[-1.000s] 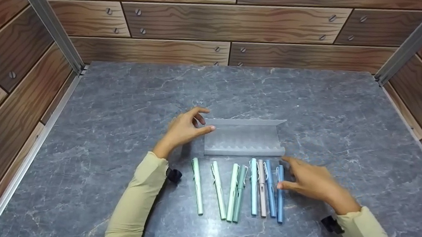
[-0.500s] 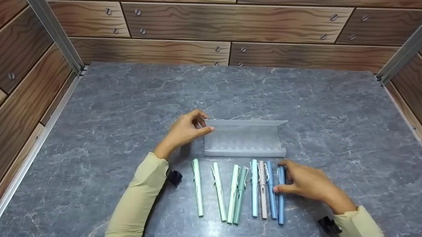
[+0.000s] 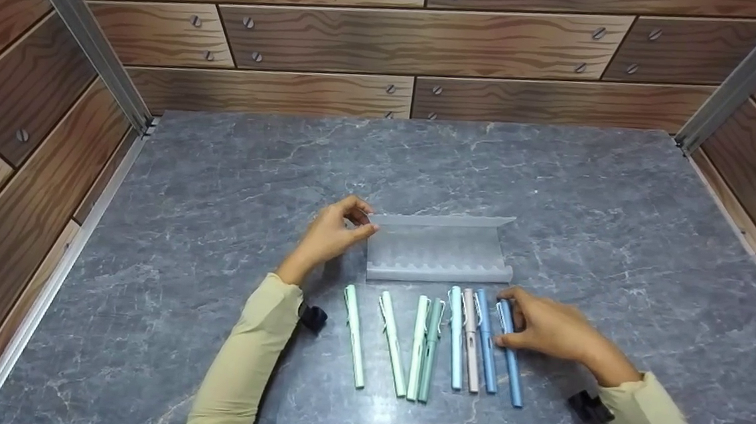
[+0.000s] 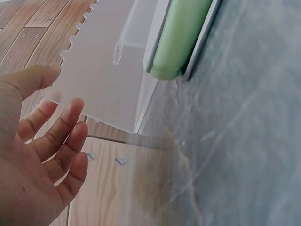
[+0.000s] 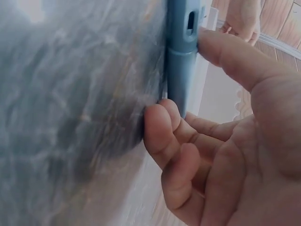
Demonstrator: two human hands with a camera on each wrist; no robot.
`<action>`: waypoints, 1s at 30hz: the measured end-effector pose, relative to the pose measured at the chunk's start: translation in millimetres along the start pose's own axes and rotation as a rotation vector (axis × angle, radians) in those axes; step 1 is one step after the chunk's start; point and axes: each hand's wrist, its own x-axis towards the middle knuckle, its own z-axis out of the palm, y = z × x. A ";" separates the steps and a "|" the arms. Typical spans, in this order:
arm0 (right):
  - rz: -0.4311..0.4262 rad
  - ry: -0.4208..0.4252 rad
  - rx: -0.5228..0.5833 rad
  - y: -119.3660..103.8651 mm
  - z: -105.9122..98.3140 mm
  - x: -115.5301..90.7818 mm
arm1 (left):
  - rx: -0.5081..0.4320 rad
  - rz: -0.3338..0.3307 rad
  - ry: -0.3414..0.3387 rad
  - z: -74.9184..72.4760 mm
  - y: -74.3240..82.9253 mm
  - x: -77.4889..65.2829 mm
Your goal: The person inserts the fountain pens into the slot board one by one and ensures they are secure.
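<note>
A translucent plastic pen case [image 3: 439, 246], its front strip notched, lies unfolded on the table in the head view. At its far left corner my left hand [image 3: 331, 234] pinches the edge between thumb and forefinger; the left wrist view shows the other fingers loosely bent beside the clear sheet [image 4: 103, 80]. My right hand [image 3: 553, 325] holds the rightmost blue pen [image 3: 513, 374] near its clip end, thumb on one side and fingertips at the end. In the right wrist view that pen [image 5: 181, 70] lies between thumb and fingers, against the tabletop.
Several capped pens lie side by side in front of the case: light green ones [image 3: 354, 337], a darker green [image 3: 430, 355], a light blue [image 3: 455, 340], a grey [image 3: 471, 345] and another blue [image 3: 487, 346]. Wood-patterned panels [image 3: 336, 43] wall the marbled table [image 3: 255, 157].
My right hand has closed in on the rightmost blue pen, whose near end has swung right, away from its neighbour. My left fingers have come together on the case corner.
</note>
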 end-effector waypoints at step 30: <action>-0.152 -0.162 0.506 12.7 -23.3 -4.7 | 0.004 0.005 0.055 1.6 -1.7 2.2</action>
